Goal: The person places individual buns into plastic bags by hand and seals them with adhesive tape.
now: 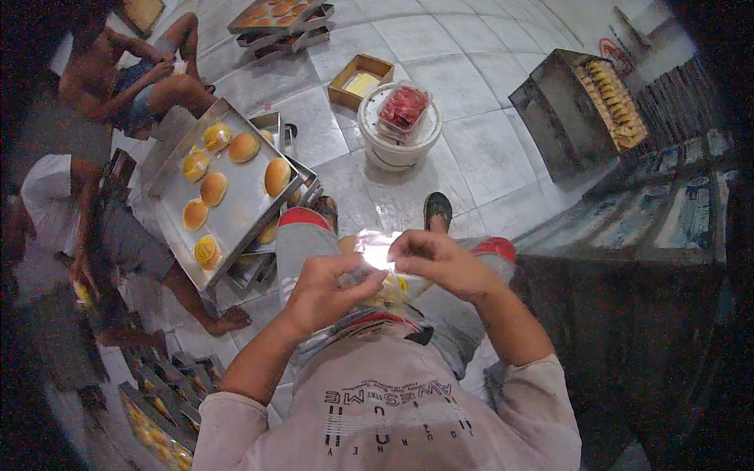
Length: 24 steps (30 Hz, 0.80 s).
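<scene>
My left hand [333,288] and my right hand [445,262] meet above my lap, pinching a clear plastic bag [377,250] between them. Strong glare on the film hides what is inside it. Below the fingers, more clear plastic with yellow print [403,285] lies on my lap. To the left, a metal baking tray [235,194] carries several round buns, such as a bare bun [244,148] and a bun in a yellow-printed wrapper [206,252].
A white bucket [400,150] bears a clear tub of red pieces [405,109], beside a wooden box [360,82]. More bun trays [277,17] are stacked farther off. Two people sit at left. A dark crate [559,112] and a large dark-sided block [618,306] stand at right.
</scene>
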Each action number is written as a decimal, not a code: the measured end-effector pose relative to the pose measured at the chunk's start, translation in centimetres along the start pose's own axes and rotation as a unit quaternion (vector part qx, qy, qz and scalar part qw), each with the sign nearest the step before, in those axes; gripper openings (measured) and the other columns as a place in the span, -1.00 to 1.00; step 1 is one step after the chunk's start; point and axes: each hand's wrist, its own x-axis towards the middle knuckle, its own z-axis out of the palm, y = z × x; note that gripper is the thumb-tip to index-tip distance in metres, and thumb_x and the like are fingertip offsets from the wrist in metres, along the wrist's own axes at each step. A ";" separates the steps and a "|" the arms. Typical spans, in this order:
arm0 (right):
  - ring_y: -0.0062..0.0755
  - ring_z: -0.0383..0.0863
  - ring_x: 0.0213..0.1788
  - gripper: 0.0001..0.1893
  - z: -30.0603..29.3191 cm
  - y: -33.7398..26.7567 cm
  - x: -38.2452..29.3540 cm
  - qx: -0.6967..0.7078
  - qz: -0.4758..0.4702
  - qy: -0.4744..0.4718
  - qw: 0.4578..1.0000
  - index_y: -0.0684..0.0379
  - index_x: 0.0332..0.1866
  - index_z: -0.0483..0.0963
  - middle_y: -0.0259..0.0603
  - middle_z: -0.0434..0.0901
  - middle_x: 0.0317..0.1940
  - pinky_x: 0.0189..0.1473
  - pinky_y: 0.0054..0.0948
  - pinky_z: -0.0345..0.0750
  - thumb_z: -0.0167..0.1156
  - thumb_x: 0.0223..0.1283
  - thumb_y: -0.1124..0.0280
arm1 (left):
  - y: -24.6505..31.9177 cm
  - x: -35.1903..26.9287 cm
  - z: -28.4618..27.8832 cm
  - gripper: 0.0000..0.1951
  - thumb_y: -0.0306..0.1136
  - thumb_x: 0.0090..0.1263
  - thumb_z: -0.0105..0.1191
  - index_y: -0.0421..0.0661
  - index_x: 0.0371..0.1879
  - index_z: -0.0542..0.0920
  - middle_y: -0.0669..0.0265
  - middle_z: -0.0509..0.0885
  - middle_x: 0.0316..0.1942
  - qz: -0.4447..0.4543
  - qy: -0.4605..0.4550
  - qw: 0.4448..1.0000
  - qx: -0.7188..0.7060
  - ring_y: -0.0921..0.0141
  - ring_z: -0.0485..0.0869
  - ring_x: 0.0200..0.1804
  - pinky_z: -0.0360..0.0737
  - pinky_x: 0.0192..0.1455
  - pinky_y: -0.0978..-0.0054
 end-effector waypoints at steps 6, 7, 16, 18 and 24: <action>-0.52 0.48 -0.18 -0.69 -0.1 1.2 -0.5 -0.101 -0.014 -0.036 0.994 0.19 -0.22 0.44 -0.28 0.52 -0.29 -0.09 -0.48 0.42 0.18 0.19 0.13 | 0.6 0.9 0.8 -0.87 -0.39 0.08 0.25 -0.15 -0.47 0.61 0.16 0.60 -0.54 0.122 0.002 0.991 0.056 0.21 0.59 -0.45 0.50 -0.36 0.36; -0.52 0.48 -0.19 -0.69 -0.2 1.3 -0.7 -0.119 -0.012 -0.039 0.992 0.19 -0.23 0.43 -0.28 0.51 -0.31 -0.10 -0.47 0.42 0.18 0.19 0.12 | 0.6 1.0 0.8 -0.87 -0.39 0.08 0.25 -0.14 -0.45 0.62 0.17 0.60 -0.53 0.134 -0.012 0.988 0.071 0.21 0.59 -0.44 0.49 -0.35 0.35; -0.65 0.37 -0.34 -0.72 -7.0 0.8 -4.6 0.038 0.012 0.059 0.997 0.22 -0.39 0.34 -0.41 0.35 -0.42 -0.25 -0.55 0.39 0.23 0.11 0.25 | 0.6 0.5 0.2 -0.87 -0.38 0.27 0.12 -0.17 -0.32 0.63 0.21 0.68 -0.36 0.061 0.042 0.996 -0.047 0.30 0.65 -0.26 0.54 -0.11 0.41; -0.60 0.45 -0.33 -0.72 -12.9 5.2 -6.1 -0.247 0.157 0.257 0.921 0.28 -0.37 0.40 -0.35 0.46 -0.39 -0.21 -0.49 0.45 0.25 0.07 0.26 | 1.2 0.2 -0.8 -0.83 -0.36 0.34 0.06 -0.21 -0.29 0.63 0.24 0.69 -0.31 -0.086 0.093 0.956 -0.266 0.39 0.65 -0.20 0.54 -0.04 0.45; -0.50 0.56 -0.22 -0.81 -4.9 1.0 -2.1 -0.130 -0.001 0.185 0.974 0.29 -0.20 0.53 -0.27 0.59 -0.31 -0.08 -0.50 0.46 0.23 0.09 0.46 | 0.3 -0.1 0.6 -0.83 -0.38 0.36 0.04 -0.23 -0.30 0.63 0.30 0.69 -0.34 -0.100 0.048 0.973 -0.204 0.50 0.63 -0.22 0.54 -0.08 0.53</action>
